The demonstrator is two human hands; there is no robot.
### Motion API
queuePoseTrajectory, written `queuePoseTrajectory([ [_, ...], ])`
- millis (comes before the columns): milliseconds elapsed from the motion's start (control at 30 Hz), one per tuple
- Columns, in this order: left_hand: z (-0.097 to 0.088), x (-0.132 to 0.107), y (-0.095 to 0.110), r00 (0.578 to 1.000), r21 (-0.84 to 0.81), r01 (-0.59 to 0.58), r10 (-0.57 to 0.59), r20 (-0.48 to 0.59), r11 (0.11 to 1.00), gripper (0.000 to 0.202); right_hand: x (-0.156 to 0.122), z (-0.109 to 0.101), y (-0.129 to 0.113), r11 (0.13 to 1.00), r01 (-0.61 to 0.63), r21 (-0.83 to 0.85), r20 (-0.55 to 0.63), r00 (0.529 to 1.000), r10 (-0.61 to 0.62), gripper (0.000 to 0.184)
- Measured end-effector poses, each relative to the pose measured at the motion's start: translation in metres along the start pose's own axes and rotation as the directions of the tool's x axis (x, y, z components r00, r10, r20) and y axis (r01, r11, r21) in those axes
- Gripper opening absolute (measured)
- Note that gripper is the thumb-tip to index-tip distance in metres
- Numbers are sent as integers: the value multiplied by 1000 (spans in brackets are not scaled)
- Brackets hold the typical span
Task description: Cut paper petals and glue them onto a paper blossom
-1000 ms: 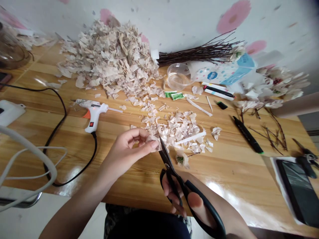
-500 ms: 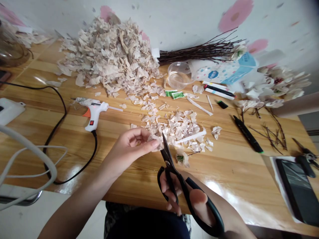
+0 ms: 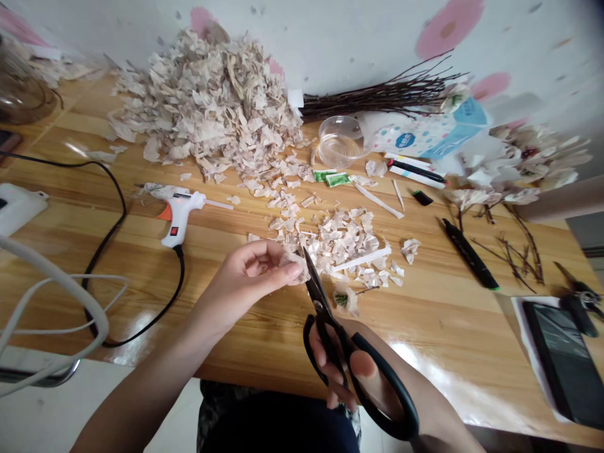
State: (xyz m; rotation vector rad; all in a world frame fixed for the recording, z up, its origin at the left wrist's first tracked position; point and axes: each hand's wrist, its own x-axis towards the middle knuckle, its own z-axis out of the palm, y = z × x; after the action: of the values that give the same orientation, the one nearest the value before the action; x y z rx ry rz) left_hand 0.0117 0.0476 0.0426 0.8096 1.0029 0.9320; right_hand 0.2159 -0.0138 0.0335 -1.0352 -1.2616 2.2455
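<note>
Between thumb and fingers, my left hand (image 3: 262,270) pinches a small pale, papery petal piece (image 3: 296,272). My right hand (image 3: 346,371) has its thumb and fingers through the handles of black scissors (image 3: 325,314). The blades point up and lie at the right edge of the petal piece; whether they cut into it I cannot tell. Just beyond the blades spreads a small heap of pale scraps (image 3: 349,236). A little flower with a green centre (image 3: 346,299) on a short twig lies right of the blades.
A tall pile of dry petals (image 3: 212,107) stands against the wall. At left lies a white glue gun (image 3: 179,211) with its black cord. Behind are a clear plastic bowl (image 3: 340,141) and dark twigs (image 3: 377,100); at right, a black marker (image 3: 469,255) and a phone (image 3: 564,358).
The scissors' handles have come closer together and the right hand has shifted slightly. My left hand stays nearly in place with the petal piece.
</note>
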Motion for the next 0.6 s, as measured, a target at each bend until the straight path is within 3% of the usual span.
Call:
queuePoseTrajectory([
  [167,1,0,0,1000,-16,14,-14,-16,1000,19,-5,1,-4,999,23,-38,-115,993,-28,64],
  [267,2,-1,0,999,29,30,-30,-15,999,23,-22,-7,-17,969,61,-238,-313,940,-136,54],
  [333,1,-2,-1,999,65,38,-38,-5,997,25,-37,-22,-24,907,-18,-421,-492,844,-212,46],
  [433,1,-3,-2,996,118,88,-91,19,989,29,-61,-59,-27,726,-389,-567,-727,651,-219,46],
  [533,1,-2,-5,994,156,109,-111,5,982,30,-84,-100,-21,466,-753,-464,-885,420,-202,41],
  [600,1,-1,-8,996,159,92,-93,-1,983,29,-100,-123,-11,396,-854,-337,-941,325,-100,34],
])
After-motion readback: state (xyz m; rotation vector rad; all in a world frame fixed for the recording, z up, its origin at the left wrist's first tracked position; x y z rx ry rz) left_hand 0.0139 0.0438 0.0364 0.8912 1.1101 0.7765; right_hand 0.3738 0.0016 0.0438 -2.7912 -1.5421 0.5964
